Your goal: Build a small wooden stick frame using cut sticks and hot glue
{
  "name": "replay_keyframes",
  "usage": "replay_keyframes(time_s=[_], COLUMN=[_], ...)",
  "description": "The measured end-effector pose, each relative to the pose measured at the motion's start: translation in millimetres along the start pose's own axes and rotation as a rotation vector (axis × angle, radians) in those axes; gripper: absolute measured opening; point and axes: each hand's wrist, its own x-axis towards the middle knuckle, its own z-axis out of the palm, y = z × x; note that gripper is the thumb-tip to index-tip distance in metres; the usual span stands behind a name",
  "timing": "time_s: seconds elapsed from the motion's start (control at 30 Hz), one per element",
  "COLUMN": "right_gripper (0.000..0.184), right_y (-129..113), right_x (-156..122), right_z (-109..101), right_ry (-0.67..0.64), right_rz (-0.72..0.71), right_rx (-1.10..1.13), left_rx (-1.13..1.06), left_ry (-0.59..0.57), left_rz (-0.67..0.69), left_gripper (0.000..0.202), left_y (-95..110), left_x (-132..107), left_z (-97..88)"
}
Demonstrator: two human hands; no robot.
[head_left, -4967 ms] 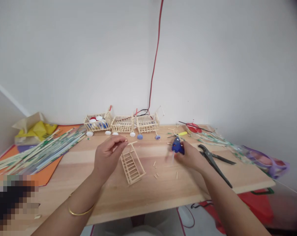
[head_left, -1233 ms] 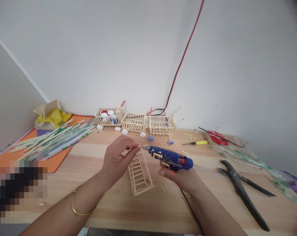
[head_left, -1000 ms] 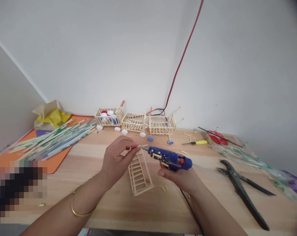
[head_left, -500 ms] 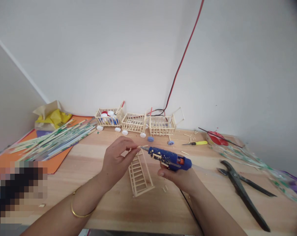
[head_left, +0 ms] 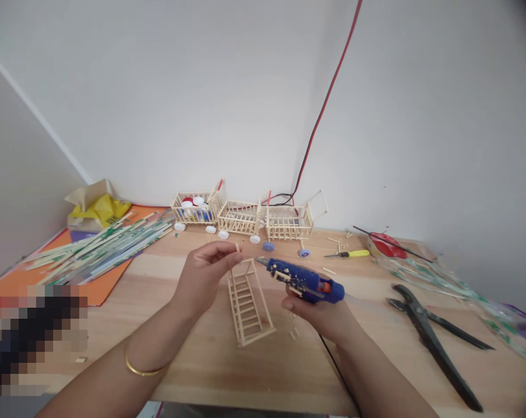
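My left hand pinches a short wooden stick between thumb and fingertips. In my right hand is a blue glue gun, its metal nozzle pointing left, a small gap away from the stick. Glue spots and wood-coloured bits cling to the gun's body. Below the nozzle, a small frame of wooden sticks with ladder-like rungs lies on the wooden table. Part of its upper left end is hidden behind my left hand.
Three little stick carts with bottle-cap wheels stand along the wall. Bundled sticks lie on orange card at left. To the right are large pliers, a yellow-handled screwdriver and a red dish. A black cord trails off the front edge.
My left hand has drawn slightly left and turned the stick more upright. The glue gun's nozzle has come away from it, shifting a little right. The frame stays on the table.
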Motion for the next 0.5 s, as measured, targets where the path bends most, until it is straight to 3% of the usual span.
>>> replay_keyframes(time_s=[0.13, 0.5], right_gripper=[0.03, 0.032], right_y=[3.7, -2.5], right_x=[-4.7, -5.2], right_z=[6.1, 16.0], right_ry=[-0.043, -0.061], right_rz=[-0.014, -0.039], right_rx=[0.016, 0.003], left_rx=[-0.248, -0.417], left_ry=[-0.047, -0.076], left_rz=[-0.147, -0.237], left_gripper=[0.01, 0.016], left_y=[3.3, 19.8], left_x=[0.7, -4.9], left_z=[-1.5, 1.8])
